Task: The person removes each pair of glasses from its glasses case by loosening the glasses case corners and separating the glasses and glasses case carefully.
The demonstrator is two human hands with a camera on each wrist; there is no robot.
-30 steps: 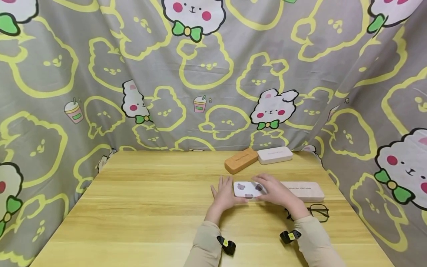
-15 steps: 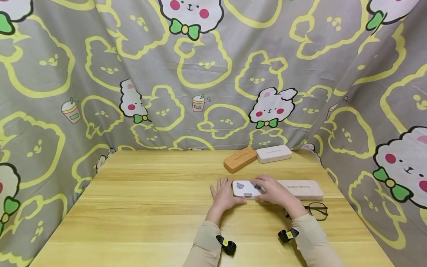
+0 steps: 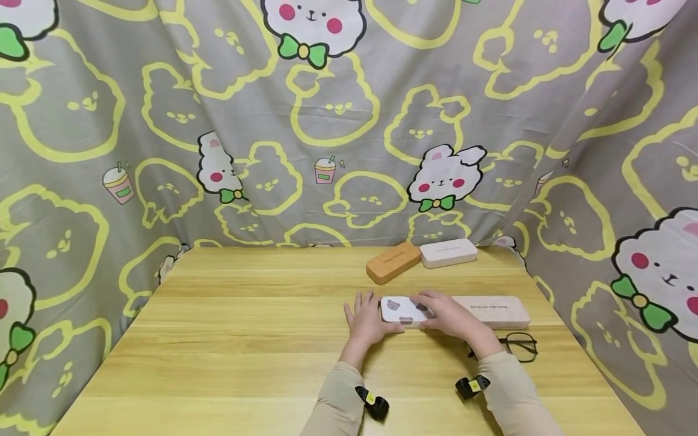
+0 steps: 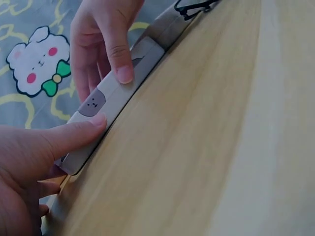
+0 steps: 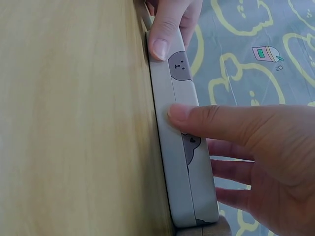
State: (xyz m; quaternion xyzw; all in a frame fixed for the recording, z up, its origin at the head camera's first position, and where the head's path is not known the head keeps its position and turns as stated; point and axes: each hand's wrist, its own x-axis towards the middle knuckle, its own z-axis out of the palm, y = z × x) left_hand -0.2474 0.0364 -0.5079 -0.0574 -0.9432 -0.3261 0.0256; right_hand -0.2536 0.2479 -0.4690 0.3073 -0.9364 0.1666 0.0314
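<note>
A white glasses case (image 3: 397,309) printed with brown bear heads lies on the table, its lid closed along the seam seen in the right wrist view. At its left end, my left hand (image 3: 366,321) holds it with the thumb along the near side; the other fingers spread past that end. My right hand (image 3: 449,312) grips across the right part, thumb on the near side and fingers over the far edge. Both thumbs touch the case's front in the left wrist view. Just right of it is a long pale pink case (image 3: 496,312) with printed lettering, partly behind my right hand.
Black-framed glasses (image 3: 521,347) lie near my right forearm, partly covered by it. Further back stand an orange case (image 3: 394,263) and a white case (image 3: 449,253), close together. A patterned curtain (image 3: 262,121) surrounds the wooden table (image 3: 245,339).
Both hands keep the same hold on the glasses case, and nothing on the table has moved. Only the head view shifts very slightly.
</note>
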